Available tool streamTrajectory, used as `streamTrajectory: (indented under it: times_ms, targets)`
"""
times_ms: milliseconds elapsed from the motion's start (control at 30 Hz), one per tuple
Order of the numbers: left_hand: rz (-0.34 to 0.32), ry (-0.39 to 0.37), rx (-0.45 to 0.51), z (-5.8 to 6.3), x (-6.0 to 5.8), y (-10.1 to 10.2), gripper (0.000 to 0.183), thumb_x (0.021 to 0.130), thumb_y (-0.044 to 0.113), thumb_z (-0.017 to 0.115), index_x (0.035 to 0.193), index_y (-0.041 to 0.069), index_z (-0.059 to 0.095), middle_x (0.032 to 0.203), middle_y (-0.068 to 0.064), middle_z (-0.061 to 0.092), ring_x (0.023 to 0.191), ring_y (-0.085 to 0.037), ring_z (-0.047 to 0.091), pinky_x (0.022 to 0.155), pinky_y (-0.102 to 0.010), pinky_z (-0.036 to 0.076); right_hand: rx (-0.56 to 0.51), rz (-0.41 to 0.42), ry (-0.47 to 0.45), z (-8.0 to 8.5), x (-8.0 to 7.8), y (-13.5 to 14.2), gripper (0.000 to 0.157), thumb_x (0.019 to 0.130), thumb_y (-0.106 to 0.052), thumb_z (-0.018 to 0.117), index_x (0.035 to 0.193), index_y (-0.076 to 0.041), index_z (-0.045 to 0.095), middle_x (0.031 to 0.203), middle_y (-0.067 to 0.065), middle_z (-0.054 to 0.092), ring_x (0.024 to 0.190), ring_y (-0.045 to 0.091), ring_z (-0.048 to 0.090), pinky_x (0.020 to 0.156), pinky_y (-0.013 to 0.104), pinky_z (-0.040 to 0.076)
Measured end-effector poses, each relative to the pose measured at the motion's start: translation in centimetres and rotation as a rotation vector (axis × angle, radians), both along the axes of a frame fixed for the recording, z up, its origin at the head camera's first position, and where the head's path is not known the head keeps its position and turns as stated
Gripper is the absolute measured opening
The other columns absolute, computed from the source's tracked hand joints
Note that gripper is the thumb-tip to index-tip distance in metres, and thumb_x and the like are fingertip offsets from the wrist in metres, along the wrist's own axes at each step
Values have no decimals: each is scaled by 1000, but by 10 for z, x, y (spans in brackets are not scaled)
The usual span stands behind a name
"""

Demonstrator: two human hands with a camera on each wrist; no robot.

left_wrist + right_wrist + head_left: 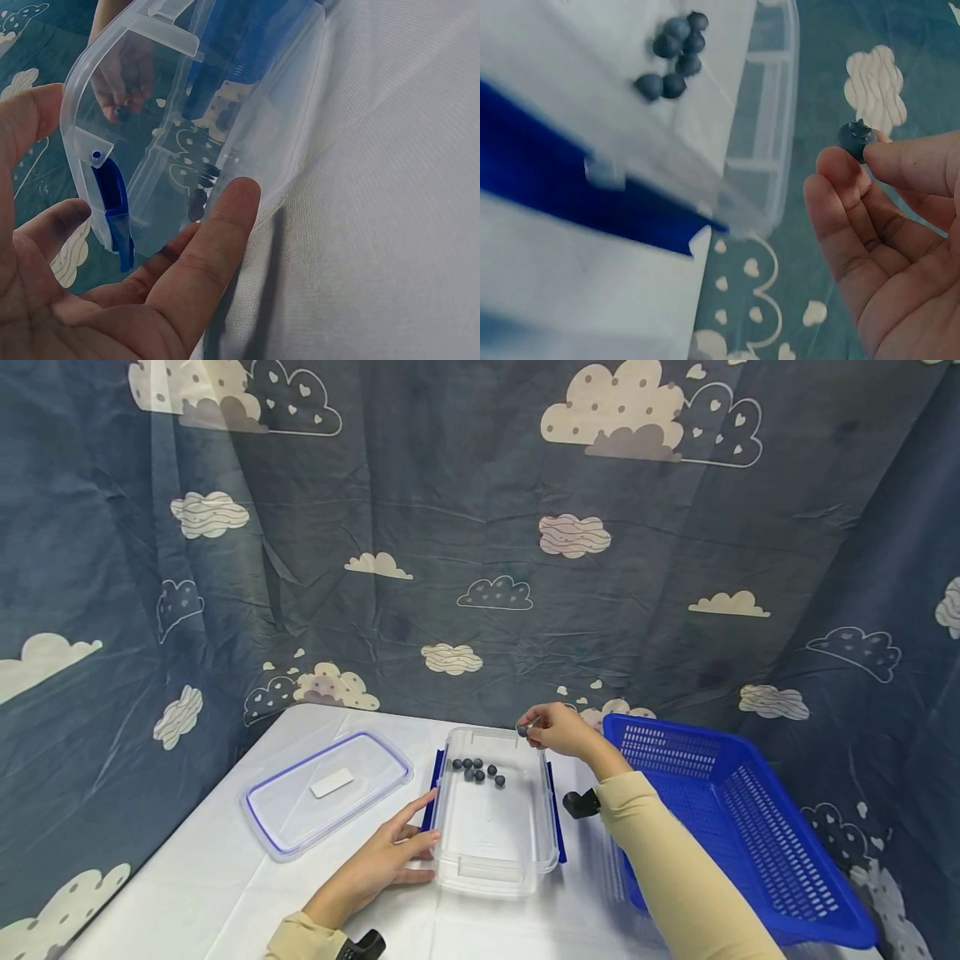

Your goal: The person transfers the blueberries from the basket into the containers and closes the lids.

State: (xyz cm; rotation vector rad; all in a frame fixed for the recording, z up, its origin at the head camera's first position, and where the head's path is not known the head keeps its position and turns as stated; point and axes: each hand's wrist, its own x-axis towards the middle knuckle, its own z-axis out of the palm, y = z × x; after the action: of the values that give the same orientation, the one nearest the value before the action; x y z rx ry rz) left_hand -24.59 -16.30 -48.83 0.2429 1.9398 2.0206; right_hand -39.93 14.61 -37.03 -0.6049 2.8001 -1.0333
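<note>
My right hand [558, 729] pinches a single blueberry [855, 139] between thumb and fingertips, above the far right corner of a clear plastic container [487, 860]. Inside that container, several blueberries [479, 776] lie loosely grouped toward the far end. My left hand [393, 856] rests against the container's left side with spread fingers [225, 240], one fingertip at the rim. A blue side latch [114, 199] hangs down between those fingers. On the right side, the other blue latch [570, 184] is also folded down.
A clear lid [327, 793] with a blue seal and a white label lies flat on the white table [225, 877] at the left. To the right stands a large blue slotted basket [738, 827], partly behind my right forearm. A cloud-patterned dark curtain [450, 527] hangs behind the table.
</note>
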Motion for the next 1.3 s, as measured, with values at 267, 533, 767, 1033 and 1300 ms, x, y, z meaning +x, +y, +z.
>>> streamTrajectory:
  times_ms: [267, 533, 767, 1033, 1300]
  targets:
    - [0, 3, 4, 0, -1, 0, 77, 107, 31, 68, 172, 31, 27, 136, -25, 47, 111, -26, 58, 96, -48, 67, 29, 77, -90, -13, 2, -35, 25, 103, -2, 62, 124, 6, 73, 87, 12, 75, 79, 12, 70, 80, 32, 68]
    - [-5, 10, 3, 1, -1, 0, 77, 107, 31, 68, 172, 29, 26, 135, -25, 48, 111, -26, 57, 96, -48, 67, 97, 125, -206, -25, 7, -64, 32, 104, -5, 62, 134, 7, 69, 102, 22, 78, 89, 27, 75, 83, 33, 66]
    - [-8, 12, -1, 1, -2, -1, 77, 107, 30, 68, 172, 30, 27, 130, -21, 50, 110, -24, 57, 96, -47, 67, 125, 123, -243, -34, 11, -83, 34, 101, -4, 63, 133, 7, 71, 89, 15, 78, 72, 10, 64, 74, 28, 63]
    - [-6, 13, 0, 2, -1, -1, 77, 107, 30, 69, 172, 29, 27, 131, -22, 50, 109, -24, 58, 96, -47, 67, 116, 116, -264, -43, 15, -93, 36, 99, -2, 64, 133, 8, 70, 87, 12, 76, 71, 9, 61, 66, 19, 56]
    - [-9, 12, -2, 2, -1, -1, 77, 107, 30, 69, 172, 29, 26, 131, -22, 50, 110, -25, 58, 96, -47, 67, 88, 104, -278, -48, 17, -99, 35, 98, 0, 65, 132, 10, 69, 98, 22, 79, 74, 8, 63, 78, 24, 65]
